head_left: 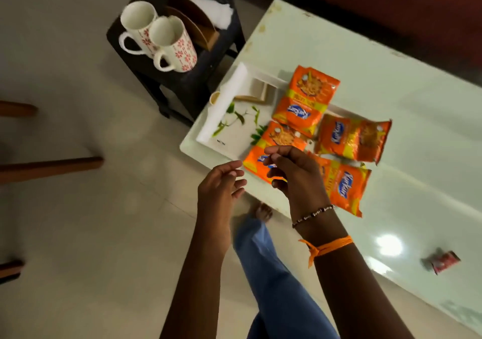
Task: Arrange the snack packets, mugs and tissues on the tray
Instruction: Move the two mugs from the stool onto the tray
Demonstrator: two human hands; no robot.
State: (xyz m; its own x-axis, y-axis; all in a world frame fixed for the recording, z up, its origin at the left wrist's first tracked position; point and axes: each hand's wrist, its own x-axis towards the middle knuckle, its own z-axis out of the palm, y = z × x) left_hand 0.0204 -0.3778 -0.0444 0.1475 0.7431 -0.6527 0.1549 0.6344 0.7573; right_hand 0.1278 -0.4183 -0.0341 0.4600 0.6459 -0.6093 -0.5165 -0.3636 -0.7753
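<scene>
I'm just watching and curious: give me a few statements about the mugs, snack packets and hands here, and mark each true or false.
1. Both mugs stand on the dark stool, not on the tray. True.
2. Six orange snack packets lie on the table. False: four snack packets are visible.
3. The right hand grips a mug. False: it holds nothing and hovers over the nearest packet.
4. The left hand is empty, its fingers loosely curled. True.
5. White tissues sit in a brown holder behind the mugs. True.
</scene>
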